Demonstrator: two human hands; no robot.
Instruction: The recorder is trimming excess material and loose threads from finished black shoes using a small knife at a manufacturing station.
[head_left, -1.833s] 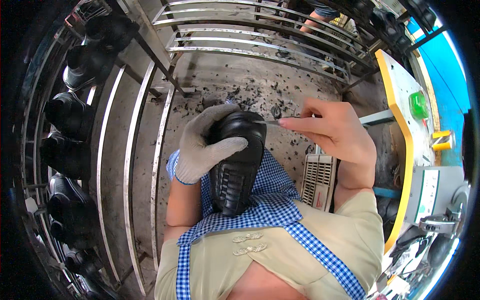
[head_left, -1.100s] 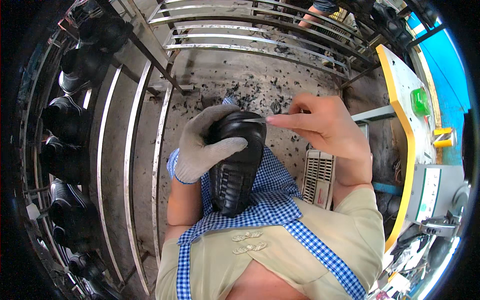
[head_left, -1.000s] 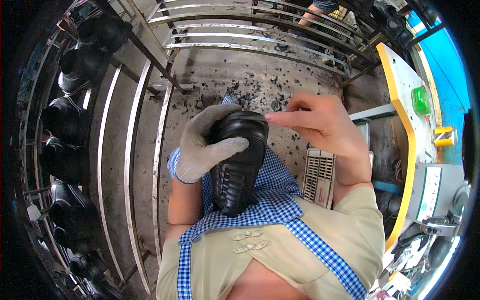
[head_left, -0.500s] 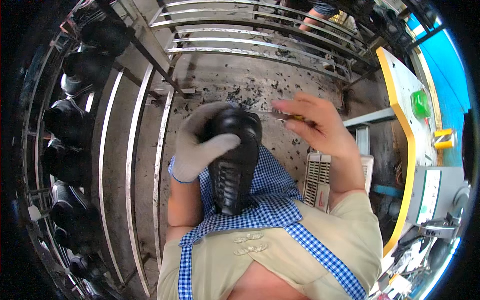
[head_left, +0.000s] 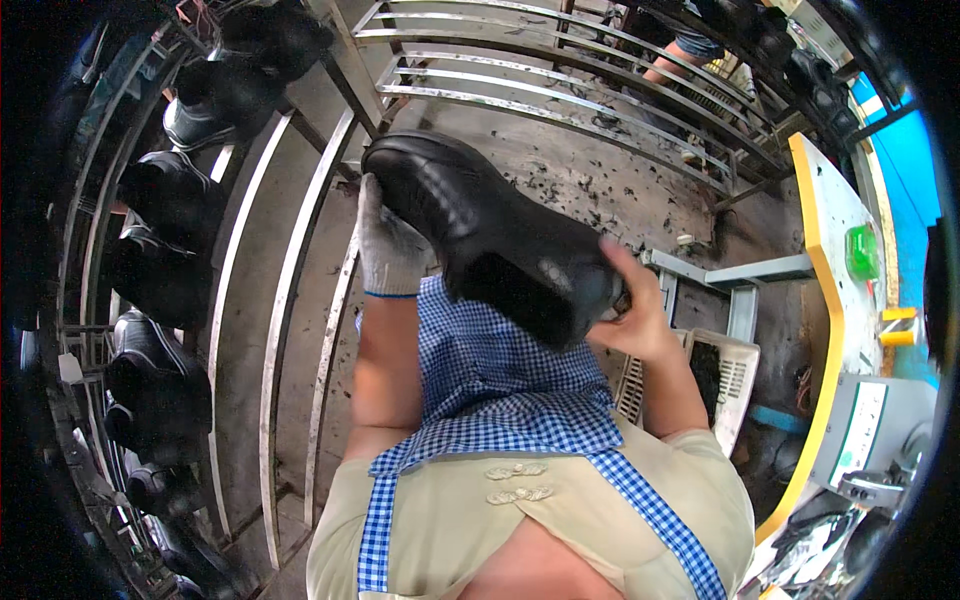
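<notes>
A black shoe is held up in front of my apron, slanting from upper left to lower right. My left hand, in a pale knit glove, is closed around its upper-left end, with the fingers mostly hidden behind it. At the lower-right end, my bare right hand grips the shoe with fingers and thumb. A small dark bit shows between those fingers; I cannot make out whether it is the thin tool seen earlier. The blue checked apron lies under the shoe.
Metal racks with several black shoes stand along the left. A low metal rack crosses ahead, with another person's arm beyond. To the right are a yellow-edged table, a green container and a white basket. Dark scraps litter the floor.
The shoe has turned from upright to slanting, its side now showing. My right hand, apart from the shoe before with a thin tool in its fingers, has come down and taken hold of it.
</notes>
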